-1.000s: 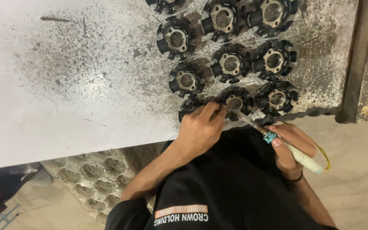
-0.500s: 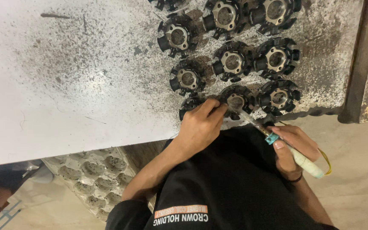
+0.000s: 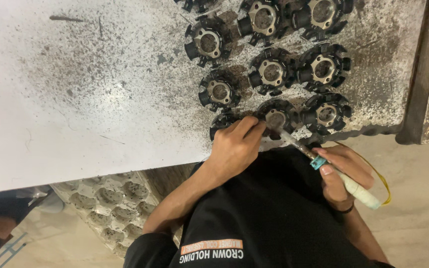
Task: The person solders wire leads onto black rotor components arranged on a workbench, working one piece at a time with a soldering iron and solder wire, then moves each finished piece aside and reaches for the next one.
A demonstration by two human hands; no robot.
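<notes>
My left hand [image 3: 234, 149] pins the black part [image 3: 275, 119] at the table [image 3: 75, 99] edge, steadying it — my right hand [image 3: 343, 171], at four o'clock, grips the soldering iron [image 3: 323, 164], tip on it.

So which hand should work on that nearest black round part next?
Right, likely: the right hand holds the tool, its tip at the black round part; the left hand rests fingers on it.

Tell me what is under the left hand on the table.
The left hand rests on a black round part at the table edge; only its upper left rim shows. The rest is covered. The fingertips touch the neighbouring part, where the tool in the right hand points.
</notes>
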